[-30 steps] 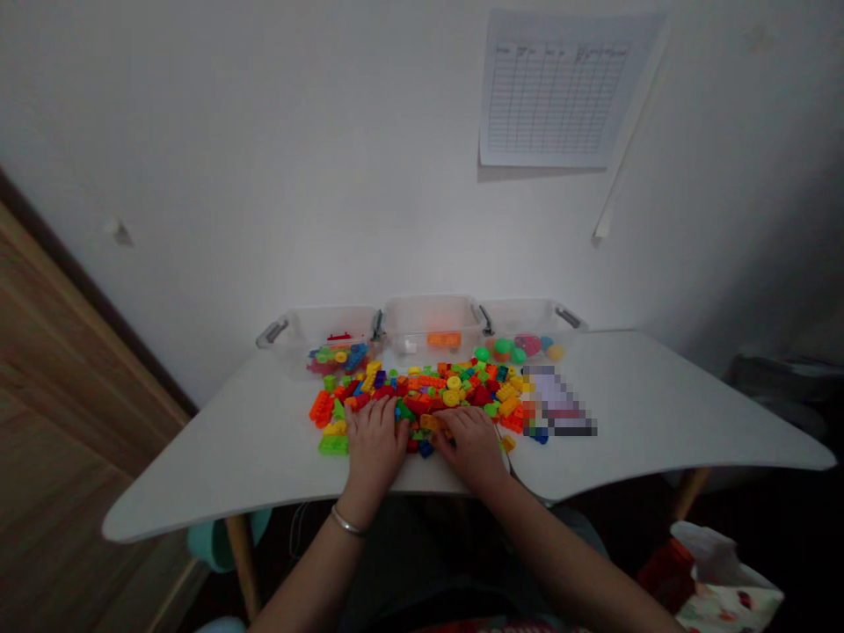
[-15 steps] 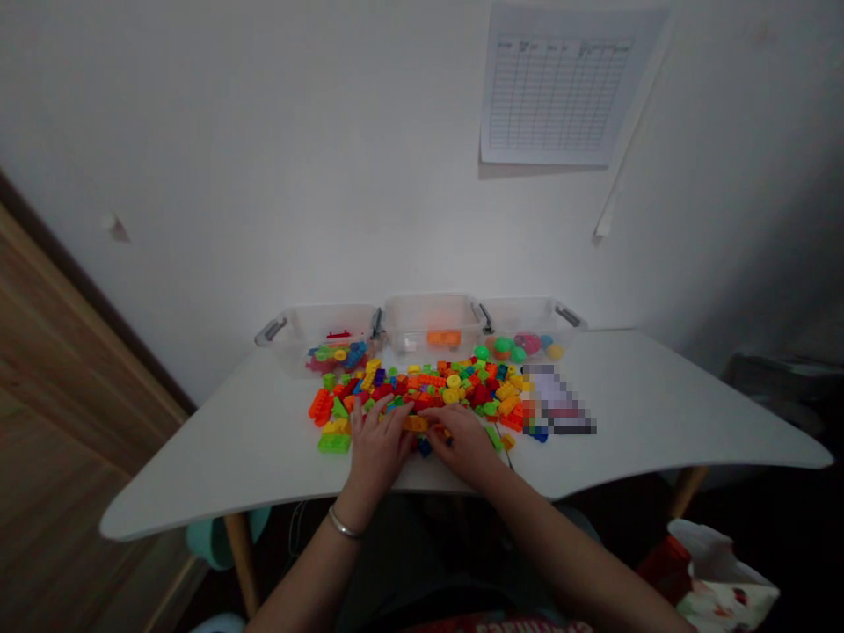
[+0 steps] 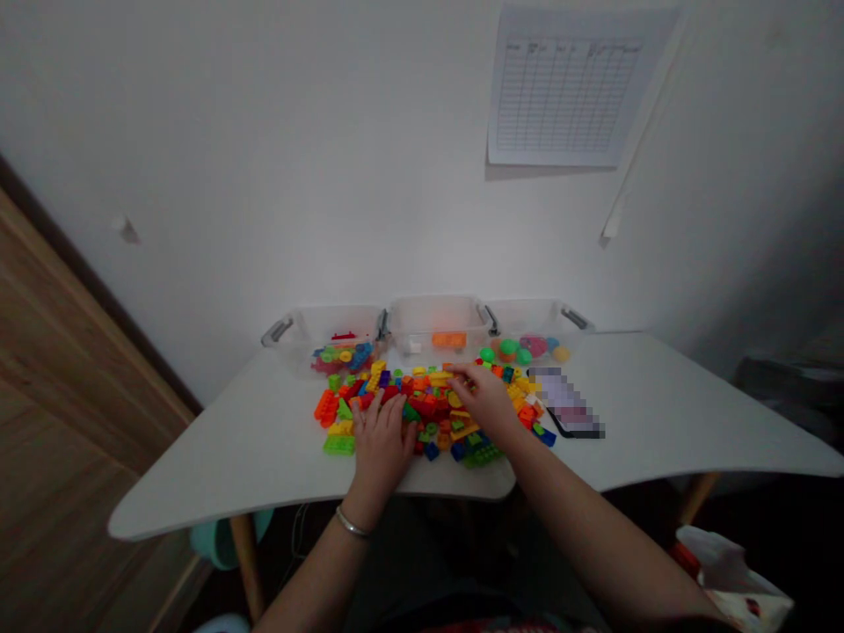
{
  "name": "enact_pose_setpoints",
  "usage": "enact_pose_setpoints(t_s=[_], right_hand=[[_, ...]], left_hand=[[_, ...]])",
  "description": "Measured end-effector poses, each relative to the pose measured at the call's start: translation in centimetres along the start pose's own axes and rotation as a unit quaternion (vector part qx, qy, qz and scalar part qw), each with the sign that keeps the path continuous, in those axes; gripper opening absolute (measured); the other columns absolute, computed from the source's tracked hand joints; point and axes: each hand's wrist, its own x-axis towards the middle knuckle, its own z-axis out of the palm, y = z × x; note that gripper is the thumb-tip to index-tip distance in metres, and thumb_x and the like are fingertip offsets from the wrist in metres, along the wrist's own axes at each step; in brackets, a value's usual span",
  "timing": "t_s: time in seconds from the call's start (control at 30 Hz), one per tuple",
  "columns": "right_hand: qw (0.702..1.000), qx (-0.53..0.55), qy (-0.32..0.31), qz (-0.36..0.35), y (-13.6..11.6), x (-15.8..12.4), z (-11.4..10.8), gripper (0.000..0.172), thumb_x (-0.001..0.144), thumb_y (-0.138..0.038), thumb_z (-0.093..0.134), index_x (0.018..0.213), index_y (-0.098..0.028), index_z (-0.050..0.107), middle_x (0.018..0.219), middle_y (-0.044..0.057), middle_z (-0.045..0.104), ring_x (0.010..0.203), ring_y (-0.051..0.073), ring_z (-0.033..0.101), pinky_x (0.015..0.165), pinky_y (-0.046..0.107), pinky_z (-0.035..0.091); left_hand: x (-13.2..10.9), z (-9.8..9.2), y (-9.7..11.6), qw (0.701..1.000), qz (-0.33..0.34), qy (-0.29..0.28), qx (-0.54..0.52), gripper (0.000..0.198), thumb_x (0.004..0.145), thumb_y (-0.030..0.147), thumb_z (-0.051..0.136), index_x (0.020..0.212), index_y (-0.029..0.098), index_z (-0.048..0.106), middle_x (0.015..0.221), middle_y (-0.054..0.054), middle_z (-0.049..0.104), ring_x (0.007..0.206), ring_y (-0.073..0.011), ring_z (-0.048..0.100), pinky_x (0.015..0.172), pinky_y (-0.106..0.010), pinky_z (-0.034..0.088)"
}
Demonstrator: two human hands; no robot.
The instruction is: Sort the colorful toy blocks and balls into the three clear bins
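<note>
A heap of small coloured plastic bricks point(image 3: 432, 406) lies on the white table point(image 3: 633, 422), in front of three clear plastic bins. My left hand point(image 3: 381, 444) rests flat on the near left part of the heap, fingers spread over red and green bricks. My right hand point(image 3: 484, 397) reaches into the far middle of the heap, its fingertips pinched on a yellow-orange brick point(image 3: 440, 376). A thin bracelet point(image 3: 349, 525) sits on my left wrist.
The left bin point(image 3: 330, 345) holds mixed pieces, the middle bin point(image 3: 433, 330) an orange brick, the right bin point(image 3: 527, 338) round coloured pieces. A blurred dark flat object point(image 3: 568, 404) lies right of the heap. A printed sheet point(image 3: 565, 88) hangs on the wall. A wooden panel stands at left.
My right hand moved from the near edge of the heap forward to its far middle and closed on a brick. Green and blue bricks it covered now show. My left hand barely shifted.
</note>
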Motion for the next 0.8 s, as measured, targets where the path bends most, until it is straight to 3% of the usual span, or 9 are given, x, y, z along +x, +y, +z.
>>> enact_pose_setpoints(t_s=[0.1,0.2,0.33,0.57,0.8], right_hand=[[0.997,-0.029,0.073,0.017,1.5,3.8,-2.1,0.024,0.089,-0.028,0.052,0.102,-0.019,0.069,0.099,0.008,0.072,0.089,0.021,0.065,0.086,0.036,0.05],[0.995,-0.056,0.08,0.034,2.9,7.7,-3.2,0.027,0.089,-0.029,0.05,0.106,-0.018,0.068,0.097,0.008,0.072,0.083,0.02,0.064,0.082,0.035,0.051],[0.992,-0.1,0.053,0.054,4.5,11.1,-3.0,0.024,0.087,-0.022,0.053,0.105,-0.016,0.069,0.102,0.009,0.072,0.088,0.02,0.064,0.087,0.035,0.049],[0.974,-0.192,-0.1,0.073,5.1,11.5,-0.9,0.029,0.093,-0.02,0.047,0.108,-0.018,0.071,0.109,0.008,0.073,0.098,0.02,0.065,0.093,0.034,0.045],[0.948,-0.281,-0.152,0.01,4.9,11.2,-0.4,0.036,0.098,-0.028,0.039,0.102,-0.015,0.073,0.1,0.012,0.074,0.098,0.022,0.065,0.104,0.041,0.034]], left_hand=[[-0.1,0.2,-0.1,1.0,-0.007,-0.001,0.001,0.041,0.089,0.03,0.05,0.127,0.018,0.058,0.127,-0.013,0.064,0.128,-0.0334,0.048,0.114,-0.065,0.016],[-0.2,0.4,-0.2,1.0,-0.01,0.008,0.003,0.043,0.088,0.031,0.05,0.128,0.017,0.056,0.133,-0.014,0.06,0.128,-0.0326,0.049,0.116,-0.063,0.015],[-0.2,0.5,-0.3,1.0,-0.012,0.01,0.007,0.043,0.088,0.031,0.049,0.129,0.016,0.056,0.134,-0.015,0.058,0.127,-0.0325,0.049,0.116,-0.062,0.014],[-0.2,0.5,-0.3,1.0,-0.014,0.001,0.006,0.043,0.088,0.031,0.049,0.128,0.015,0.056,0.135,-0.015,0.057,0.126,-0.0322,0.049,0.116,-0.062,0.015],[-0.2,0.6,-0.4,1.0,-0.013,0.0,0.007,0.042,0.088,0.031,0.049,0.127,0.017,0.057,0.134,-0.015,0.058,0.124,-0.0318,0.051,0.115,-0.062,0.016]])
